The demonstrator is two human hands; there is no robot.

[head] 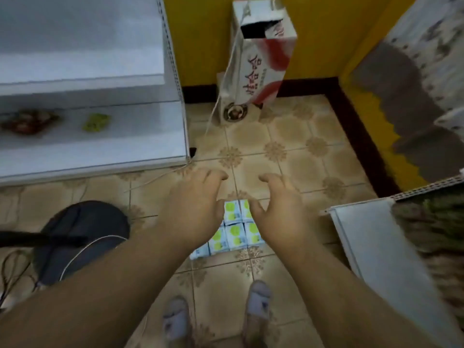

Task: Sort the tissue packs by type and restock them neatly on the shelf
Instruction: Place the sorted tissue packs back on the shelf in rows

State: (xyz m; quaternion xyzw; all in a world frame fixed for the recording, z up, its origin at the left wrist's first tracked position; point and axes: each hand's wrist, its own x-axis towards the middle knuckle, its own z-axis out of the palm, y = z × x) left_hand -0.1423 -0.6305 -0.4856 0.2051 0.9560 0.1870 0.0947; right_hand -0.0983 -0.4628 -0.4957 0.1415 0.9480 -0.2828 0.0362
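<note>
A bundle of small tissue packs (234, 231), white and light blue with green dots, lies on the tiled floor in front of my feet. My left hand (194, 204) hovers above its left side, fingers loosely curved and spread, holding nothing. My right hand (278, 209) hovers above its right side in the same way. Both hands hide parts of the bundle. The white shelf (100, 136) stands at the left; its lower board carries a reddish packet (29, 121) and a green packet (96, 121).
A tall white and red carton (258, 64) with an open top leans against the yellow wall. A dark round fan base (80, 237) with cables sits on the floor at the left. Another white shelf edge (376, 244) juts in at the right.
</note>
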